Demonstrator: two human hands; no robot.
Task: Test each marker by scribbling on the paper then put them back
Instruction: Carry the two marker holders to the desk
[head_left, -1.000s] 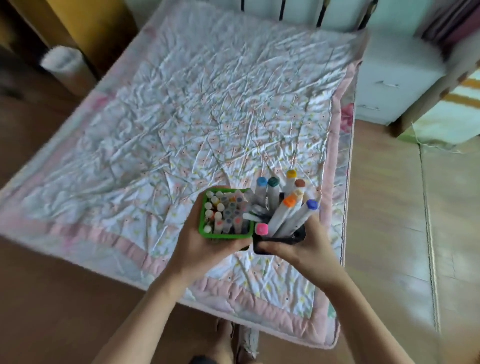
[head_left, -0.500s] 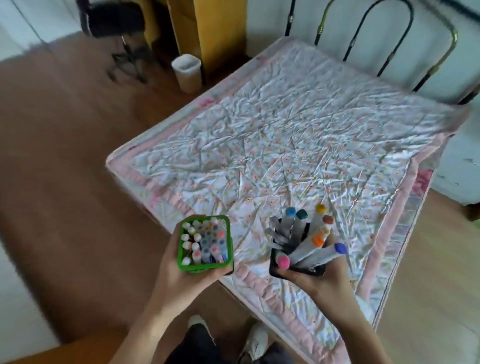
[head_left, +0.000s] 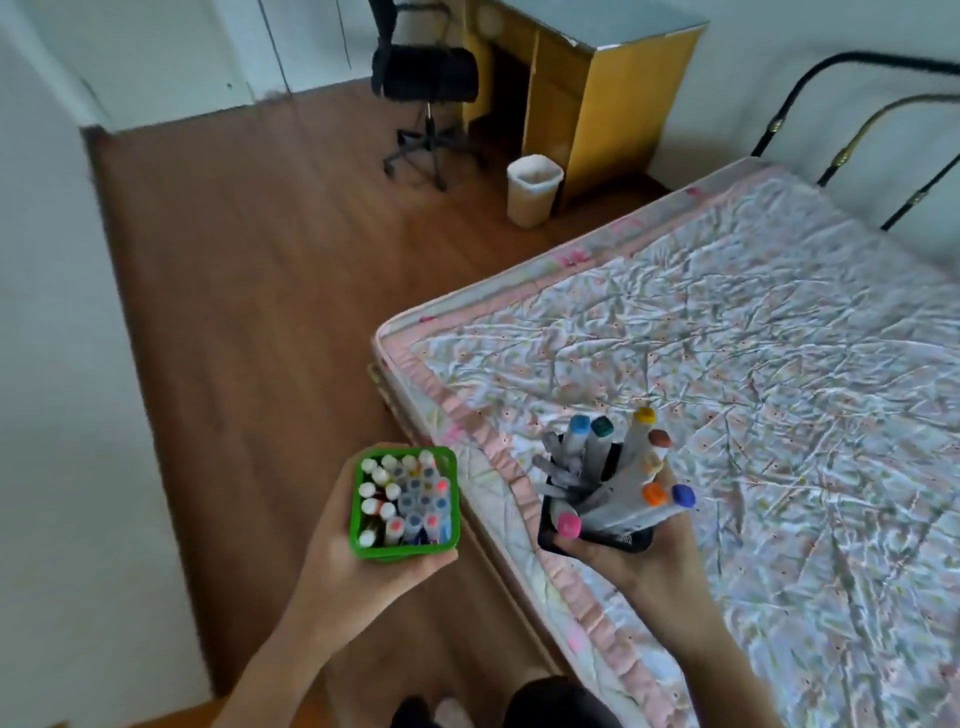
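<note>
- Over the bed's near corner, our right hand (head_left: 647, 561) grips a black cup (head_left: 592, 535), fingers curled under and round it; the cup hangs above the quilt's pink border.
- Loose markers (head_left: 623, 483) fan out of that cup, caps blue, teal, yellow, brown, orange, purple and pink.
- Our left hand (head_left: 358, 566) holds a green box (head_left: 405, 504) in the palm, fingers wrapped round its far side and thumb along the near edge.
- That box is packed tight with upright pens (head_left: 408, 501), mostly white and grey tops; it now hangs over the wooden floor (head_left: 270, 322), off the bed (head_left: 727, 389).
- Half a second ago both holders were closer together by the quilt's edge; a second ago they touched, over the quilt. They now sit well apart, the grips unchanged.
- Our view has swung left: the bed has slid to the right side, and floor fills the middle.
- Farther off stand a black chair (head_left: 423, 78), a white bin (head_left: 534, 189) and a yellow desk (head_left: 597, 98), the bin just beside the desk.
- No paper shows anywhere we can see.
</note>
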